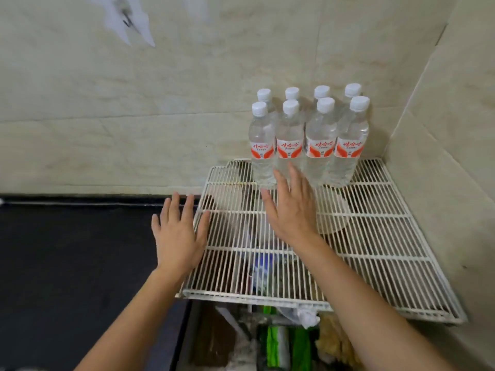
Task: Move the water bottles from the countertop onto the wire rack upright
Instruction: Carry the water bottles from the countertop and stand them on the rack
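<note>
A home kitchen corner, by the look of it: a dark countertop (67, 263) meets beige marbled wall tiles (134, 103). A white wire rack (375, 236) spans a recess holding green cloths (300, 344) and bears 8 labelled water bottles (290, 145).

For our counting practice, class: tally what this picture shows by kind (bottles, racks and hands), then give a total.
water bottles: 8, all upright on the rack
wire rack: 1
hands: 2, left hand and right hand
Total: 11
</note>
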`<action>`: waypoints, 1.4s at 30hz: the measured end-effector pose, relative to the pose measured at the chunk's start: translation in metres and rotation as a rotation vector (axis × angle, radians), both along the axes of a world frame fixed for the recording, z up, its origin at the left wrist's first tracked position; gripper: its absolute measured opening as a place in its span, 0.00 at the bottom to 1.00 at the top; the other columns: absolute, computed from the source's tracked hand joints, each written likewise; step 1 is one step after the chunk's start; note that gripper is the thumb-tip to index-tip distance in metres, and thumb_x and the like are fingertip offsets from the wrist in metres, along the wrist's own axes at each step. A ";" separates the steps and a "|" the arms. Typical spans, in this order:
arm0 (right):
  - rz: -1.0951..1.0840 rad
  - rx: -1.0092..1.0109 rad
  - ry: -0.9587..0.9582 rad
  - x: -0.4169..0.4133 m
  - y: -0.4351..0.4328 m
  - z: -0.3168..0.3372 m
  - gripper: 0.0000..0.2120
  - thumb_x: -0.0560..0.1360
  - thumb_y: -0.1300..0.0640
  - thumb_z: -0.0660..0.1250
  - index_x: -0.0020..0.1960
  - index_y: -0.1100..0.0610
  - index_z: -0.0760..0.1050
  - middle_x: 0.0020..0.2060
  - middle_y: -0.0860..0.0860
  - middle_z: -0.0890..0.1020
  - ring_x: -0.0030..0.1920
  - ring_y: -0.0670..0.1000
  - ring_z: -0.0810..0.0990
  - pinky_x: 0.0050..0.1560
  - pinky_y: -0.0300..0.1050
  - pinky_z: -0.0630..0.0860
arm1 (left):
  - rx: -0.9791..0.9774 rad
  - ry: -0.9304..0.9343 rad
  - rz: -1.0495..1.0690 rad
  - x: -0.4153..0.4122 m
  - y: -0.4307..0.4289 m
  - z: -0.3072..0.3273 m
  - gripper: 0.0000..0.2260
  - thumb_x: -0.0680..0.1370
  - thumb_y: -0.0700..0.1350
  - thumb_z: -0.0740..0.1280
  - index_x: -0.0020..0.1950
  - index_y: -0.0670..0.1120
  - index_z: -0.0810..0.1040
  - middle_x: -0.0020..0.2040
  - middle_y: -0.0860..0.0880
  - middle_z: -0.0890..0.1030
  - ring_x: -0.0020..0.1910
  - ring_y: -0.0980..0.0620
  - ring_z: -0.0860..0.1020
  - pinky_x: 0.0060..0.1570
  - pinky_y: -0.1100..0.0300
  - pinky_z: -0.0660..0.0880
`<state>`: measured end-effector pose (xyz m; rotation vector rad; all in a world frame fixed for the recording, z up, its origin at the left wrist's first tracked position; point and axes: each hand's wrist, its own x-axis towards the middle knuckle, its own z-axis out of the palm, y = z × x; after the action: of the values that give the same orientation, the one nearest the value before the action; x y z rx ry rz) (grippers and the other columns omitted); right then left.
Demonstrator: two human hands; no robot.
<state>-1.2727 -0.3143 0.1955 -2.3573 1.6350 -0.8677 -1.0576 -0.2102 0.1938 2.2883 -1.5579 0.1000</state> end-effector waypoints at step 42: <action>0.910 0.286 0.157 1.008 0.254 -0.061 0.35 0.84 0.43 0.58 0.84 0.55 0.47 0.83 0.59 0.48 0.82 0.59 0.46 0.81 0.56 0.52 | 0.120 0.015 0.862 0.867 0.389 -0.016 0.31 0.81 0.59 0.59 0.79 0.44 0.61 0.80 0.40 0.58 0.79 0.40 0.57 0.74 0.38 0.57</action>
<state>-0.2650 -0.0599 0.1344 -2.5621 0.4982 -0.2440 -0.1908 0.1789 0.1780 2.8749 -0.4790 0.2098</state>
